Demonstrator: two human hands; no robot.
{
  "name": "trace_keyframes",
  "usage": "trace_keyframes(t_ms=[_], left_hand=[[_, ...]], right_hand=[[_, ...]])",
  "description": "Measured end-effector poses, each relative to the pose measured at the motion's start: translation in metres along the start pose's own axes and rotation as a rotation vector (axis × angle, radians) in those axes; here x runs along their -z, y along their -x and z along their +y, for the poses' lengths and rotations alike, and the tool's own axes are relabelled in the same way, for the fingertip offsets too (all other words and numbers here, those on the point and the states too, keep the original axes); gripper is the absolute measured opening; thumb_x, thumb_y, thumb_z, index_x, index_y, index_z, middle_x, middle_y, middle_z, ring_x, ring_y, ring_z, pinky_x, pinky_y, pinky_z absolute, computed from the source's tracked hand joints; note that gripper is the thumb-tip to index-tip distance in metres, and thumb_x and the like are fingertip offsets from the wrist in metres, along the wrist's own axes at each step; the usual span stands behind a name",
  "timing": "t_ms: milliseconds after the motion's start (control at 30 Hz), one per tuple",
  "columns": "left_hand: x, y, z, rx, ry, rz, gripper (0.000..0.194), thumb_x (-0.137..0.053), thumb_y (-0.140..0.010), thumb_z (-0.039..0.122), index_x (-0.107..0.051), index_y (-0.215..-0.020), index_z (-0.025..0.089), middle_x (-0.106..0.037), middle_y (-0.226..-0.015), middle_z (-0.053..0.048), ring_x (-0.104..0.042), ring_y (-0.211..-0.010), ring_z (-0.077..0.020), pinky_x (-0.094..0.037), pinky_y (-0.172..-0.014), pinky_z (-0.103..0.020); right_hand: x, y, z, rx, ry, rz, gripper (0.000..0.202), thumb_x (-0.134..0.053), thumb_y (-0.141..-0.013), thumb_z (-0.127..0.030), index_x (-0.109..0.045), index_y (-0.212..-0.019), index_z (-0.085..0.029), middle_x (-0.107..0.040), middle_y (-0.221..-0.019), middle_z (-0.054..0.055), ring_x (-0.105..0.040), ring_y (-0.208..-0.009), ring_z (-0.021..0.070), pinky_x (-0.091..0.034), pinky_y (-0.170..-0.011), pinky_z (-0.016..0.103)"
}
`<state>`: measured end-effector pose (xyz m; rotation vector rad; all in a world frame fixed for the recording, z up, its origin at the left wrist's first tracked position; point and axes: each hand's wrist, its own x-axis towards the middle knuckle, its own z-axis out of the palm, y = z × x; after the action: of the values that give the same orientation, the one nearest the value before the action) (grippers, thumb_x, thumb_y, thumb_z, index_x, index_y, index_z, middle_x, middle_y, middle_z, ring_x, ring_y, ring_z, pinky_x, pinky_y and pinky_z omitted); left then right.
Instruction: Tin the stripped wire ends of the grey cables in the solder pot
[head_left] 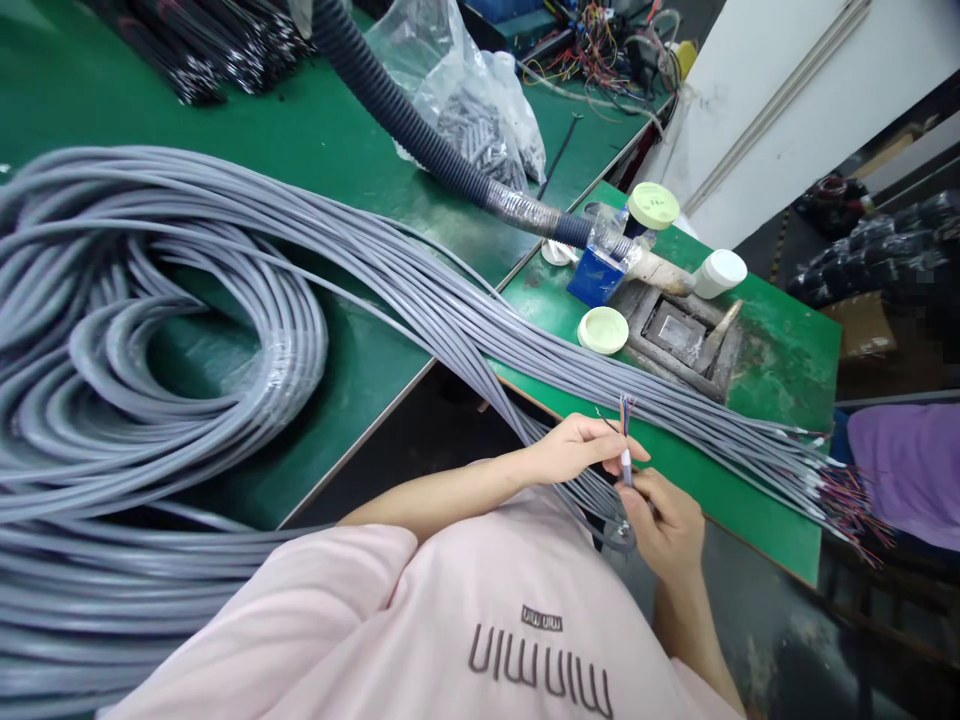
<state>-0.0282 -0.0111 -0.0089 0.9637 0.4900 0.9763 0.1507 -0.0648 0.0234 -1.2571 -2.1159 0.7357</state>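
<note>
A grey cable (628, 474) stands upright between my hands, its stripped end fanning into thin coloured wires (625, 412) above a white band. My right hand (667, 520) grips the grey jacket just below that band. At the wires and band, the fingers of my left hand (581, 447) are pinched together; a dark thin wire sticks out to their left. Behind my hands a long bundle of grey cables (555, 350) crosses the green bench. Its far end spreads into many coloured wire ends (851, 500) at the right.
Large grey cable coils (292, 370) cover the left bench. A solder pot (679, 330) with a stick across it stands behind the bundle, near a pale lid (603, 330), a white tub (721, 272) and a black hose (420, 130). Someone in purple (911, 470) is at the right.
</note>
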Motion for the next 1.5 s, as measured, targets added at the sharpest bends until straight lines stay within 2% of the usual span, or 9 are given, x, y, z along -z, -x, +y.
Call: trace_keyframes(t_ms=[100, 300, 533, 733, 867, 1133, 1367, 1500], left_hand=[[0.0, 0.0, -0.003, -0.013, -0.015, 0.028, 0.047, -0.063, -0.082, 0.055, -0.073, -0.07, 0.01, -0.071, -0.086, -0.012, -0.059, -0.07, -0.0121, -0.05, -0.064, -0.024], [-0.009, -0.001, 0.0, -0.131, -0.078, 0.143, 0.034, -0.072, -0.077, 0.045, -0.074, -0.071, 0.011, -0.059, -0.07, -0.004, -0.053, -0.059, -0.0076, -0.042, -0.054, -0.02], [-0.014, 0.0, 0.007, -0.167, -0.242, 0.208, 0.036, -0.071, -0.077, 0.044, -0.069, -0.062, 0.011, -0.054, -0.061, 0.0, -0.049, -0.055, -0.0061, -0.038, -0.052, -0.02], [-0.015, 0.002, 0.007, -0.158, -0.257, 0.219, 0.038, -0.07, -0.077, 0.045, -0.068, -0.06, 0.012, -0.053, -0.06, 0.0, -0.048, -0.055, -0.0061, -0.037, -0.052, -0.02], [-0.016, 0.002, 0.006, -0.138, -0.246, 0.227, 0.04, -0.07, -0.077, 0.049, -0.069, -0.061, 0.012, -0.054, -0.061, -0.001, -0.05, -0.055, -0.0072, -0.04, -0.053, -0.021], [-0.016, 0.003, 0.0, -0.053, -0.133, 0.277, 0.044, -0.067, -0.078, 0.053, -0.071, -0.062, 0.012, -0.052, -0.057, 0.0, -0.047, -0.049, -0.0063, -0.037, -0.046, -0.021], [-0.015, 0.004, -0.004, -0.134, -0.176, 0.183, 0.037, -0.065, -0.083, 0.044, -0.073, -0.064, 0.013, -0.057, -0.057, -0.002, -0.05, -0.057, -0.0085, -0.042, -0.058, -0.022], [-0.012, 0.004, -0.006, -0.135, -0.197, 0.155, 0.037, -0.065, -0.083, 0.045, -0.072, -0.064, 0.014, -0.06, -0.061, -0.003, -0.051, -0.061, -0.01, -0.043, -0.061, -0.023]], right_hand=[[0.001, 0.001, 0.004, -0.036, -0.07, -0.04, 0.015, -0.05, -0.093, -0.022, -0.062, -0.083, -0.02, -0.058, -0.068, -0.001, -0.053, -0.062, 0.0111, -0.039, -0.062, 0.025], [-0.004, 0.003, 0.024, -0.174, -0.399, -0.206, 0.023, -0.047, -0.095, -0.029, -0.063, -0.082, -0.02, -0.056, -0.057, -0.004, -0.049, -0.048, 0.0092, -0.037, -0.052, 0.023], [-0.014, 0.007, 0.041, -0.238, -0.611, -0.24, 0.029, -0.049, -0.094, -0.037, -0.064, -0.08, -0.017, -0.057, -0.054, -0.002, -0.045, -0.045, 0.0095, -0.034, -0.047, 0.024], [-0.017, 0.008, 0.045, -0.226, -0.618, -0.24, 0.033, -0.049, -0.093, -0.041, -0.064, -0.077, -0.016, -0.059, -0.055, 0.0, -0.049, -0.048, 0.011, -0.038, -0.05, 0.025], [-0.016, 0.007, 0.046, -0.217, -0.538, -0.225, 0.033, -0.05, -0.092, -0.042, -0.063, -0.074, -0.017, -0.059, -0.054, -0.001, -0.05, -0.049, 0.0119, -0.039, -0.052, 0.025], [-0.012, 0.002, 0.033, -0.239, -0.429, -0.252, 0.03, -0.053, -0.09, -0.035, -0.061, -0.067, -0.017, -0.056, -0.055, -0.002, -0.047, -0.051, 0.0103, -0.036, -0.051, 0.023], [-0.01, 0.007, 0.032, -0.201, -0.411, -0.234, 0.033, -0.054, -0.089, -0.037, -0.06, -0.064, -0.017, -0.055, -0.057, -0.002, -0.048, -0.055, 0.0102, -0.037, -0.054, 0.024], [-0.01, 0.009, 0.034, -0.203, -0.412, -0.219, 0.034, -0.054, -0.09, -0.037, -0.059, -0.063, -0.017, -0.057, -0.058, -0.001, -0.049, -0.056, 0.0106, -0.037, -0.054, 0.024]])
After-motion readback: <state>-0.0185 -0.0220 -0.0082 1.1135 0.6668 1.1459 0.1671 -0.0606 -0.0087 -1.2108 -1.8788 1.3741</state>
